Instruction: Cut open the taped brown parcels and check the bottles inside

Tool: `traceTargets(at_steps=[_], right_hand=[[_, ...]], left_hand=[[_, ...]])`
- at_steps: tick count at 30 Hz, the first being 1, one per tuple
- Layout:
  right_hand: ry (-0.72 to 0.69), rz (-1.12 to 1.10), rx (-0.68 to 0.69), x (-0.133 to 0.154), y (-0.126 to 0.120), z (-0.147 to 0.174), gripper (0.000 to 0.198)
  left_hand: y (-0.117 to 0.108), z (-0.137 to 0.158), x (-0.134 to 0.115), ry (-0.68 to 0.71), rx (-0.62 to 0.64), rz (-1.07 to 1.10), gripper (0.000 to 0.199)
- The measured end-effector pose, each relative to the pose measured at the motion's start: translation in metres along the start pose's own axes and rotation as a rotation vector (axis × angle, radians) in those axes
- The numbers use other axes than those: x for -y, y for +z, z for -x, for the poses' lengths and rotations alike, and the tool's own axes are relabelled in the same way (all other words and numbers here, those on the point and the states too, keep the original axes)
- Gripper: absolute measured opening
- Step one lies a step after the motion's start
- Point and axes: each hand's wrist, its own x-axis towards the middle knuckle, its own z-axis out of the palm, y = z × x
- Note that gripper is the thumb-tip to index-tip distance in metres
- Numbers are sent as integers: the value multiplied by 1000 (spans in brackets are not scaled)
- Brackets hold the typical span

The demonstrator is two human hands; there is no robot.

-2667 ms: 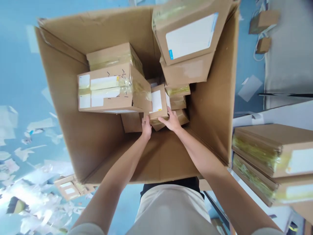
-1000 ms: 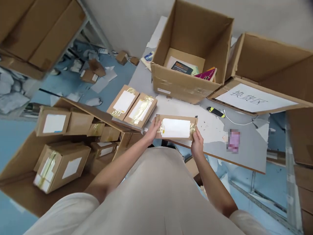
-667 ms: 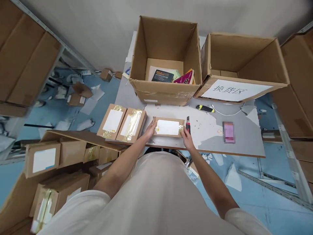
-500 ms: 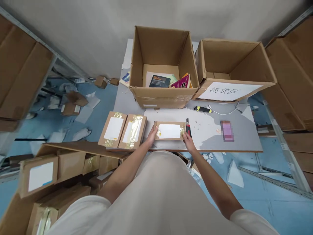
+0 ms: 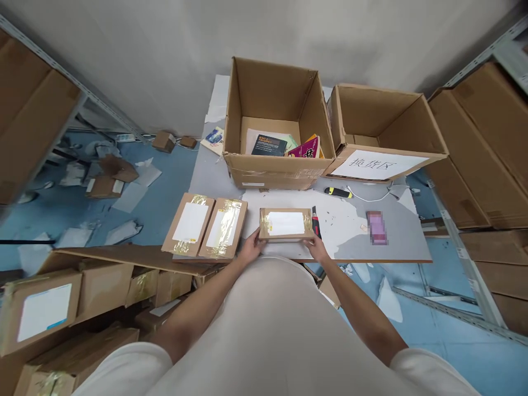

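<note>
Left hand (image 5: 249,248) and right hand (image 5: 317,249) pinch the taped carton (image 5: 285,224) between their fingers at its near corners, apparently to steady it.

A plain grey wall (image 5: 165,55) rises behind the surface (image 5: 400,245), whose pale grey top ends in a brown front edge. The floor (image 5: 462,360) is blue, and torn white paper (image 5: 124,232) litters its left part. At the right, a metal rack post (image 5: 466,269) slants past large brown cartons (image 5: 490,165). Soft light leaves the wall shadowed towards its right end.
</note>
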Motion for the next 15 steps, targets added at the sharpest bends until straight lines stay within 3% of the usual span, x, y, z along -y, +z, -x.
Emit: traceTargets(at_steps=[6,15], right_hand=[[-74,196,-18,15,-19,-9,37],[-77,267,-14,18,-20,-24,48]], left_hand=[[2,-16,-16,53,-185,-225,30],[12,-39,-12,-30,-235,-197,29]])
